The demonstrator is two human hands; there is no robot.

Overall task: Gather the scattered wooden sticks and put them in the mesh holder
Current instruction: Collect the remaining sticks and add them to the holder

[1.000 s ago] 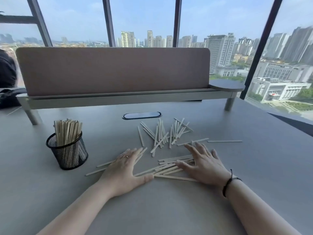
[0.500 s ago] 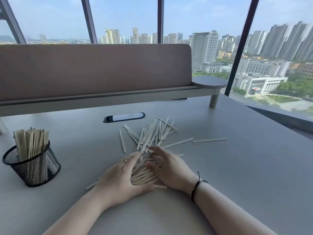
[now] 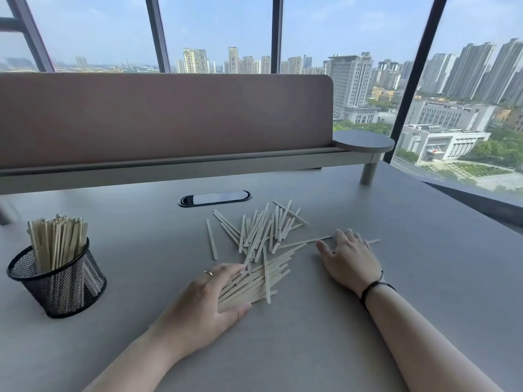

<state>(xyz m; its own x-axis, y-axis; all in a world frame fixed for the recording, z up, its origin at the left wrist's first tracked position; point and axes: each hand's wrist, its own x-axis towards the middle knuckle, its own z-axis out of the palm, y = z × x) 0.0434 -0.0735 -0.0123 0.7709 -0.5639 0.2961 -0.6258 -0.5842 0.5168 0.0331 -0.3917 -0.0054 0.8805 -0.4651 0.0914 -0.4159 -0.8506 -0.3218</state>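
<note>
Pale wooden sticks [image 3: 261, 236] lie scattered across the middle of the grey table [image 3: 424, 278]. A tighter bundle of sticks [image 3: 254, 284] lies nearer to me. My left hand [image 3: 209, 304], a ring on one finger, lies flat against the left end of that bundle with straight fingers. My right hand [image 3: 349, 258] rests flat on the table to the right, its fingers over a lone stick [image 3: 373, 241]. The black mesh holder [image 3: 58, 281] stands at the left, holding several upright sticks.
A padded divider panel [image 3: 164, 120] on a low shelf crosses the back of the table. A dark oval cable slot [image 3: 215, 198] sits behind the sticks. The table's right edge runs along tall windows.
My right hand has left the bundle and moved out to the right onto a lone stick. My left hand stays at the bundle. The view has shifted slightly.
</note>
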